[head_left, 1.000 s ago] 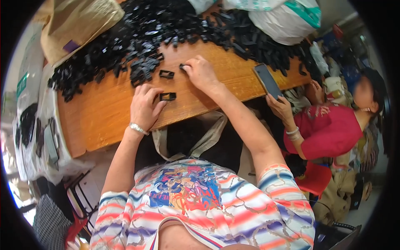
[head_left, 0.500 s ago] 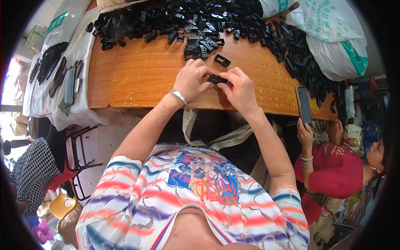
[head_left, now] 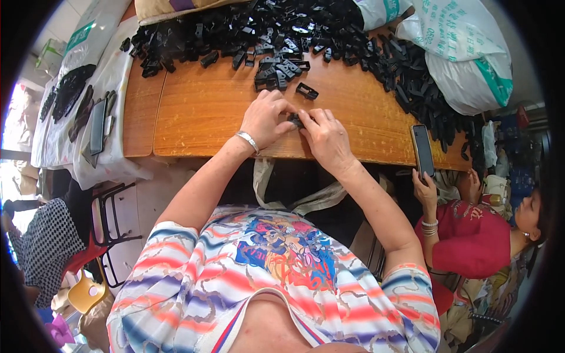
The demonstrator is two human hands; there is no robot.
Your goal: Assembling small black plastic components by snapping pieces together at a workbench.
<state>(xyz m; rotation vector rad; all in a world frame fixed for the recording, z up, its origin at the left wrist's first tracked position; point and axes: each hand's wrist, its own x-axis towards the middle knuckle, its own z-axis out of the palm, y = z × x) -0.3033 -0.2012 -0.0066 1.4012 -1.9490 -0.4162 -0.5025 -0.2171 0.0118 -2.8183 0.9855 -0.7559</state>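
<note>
Left hand (head_left: 266,117) and right hand (head_left: 325,136) pinch one small black plastic piece (head_left: 296,120) between their fingertips, low over the wooden table (head_left: 200,112). Loose buckle (head_left: 306,91) lies just beyond. A slip could flick it into the far black pile (head_left: 276,35).

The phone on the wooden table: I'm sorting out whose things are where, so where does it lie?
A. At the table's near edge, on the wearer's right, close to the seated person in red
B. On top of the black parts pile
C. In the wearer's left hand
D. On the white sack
A: the phone lies flat on the table by its near right edge, just above a hand of the person in red.
</note>
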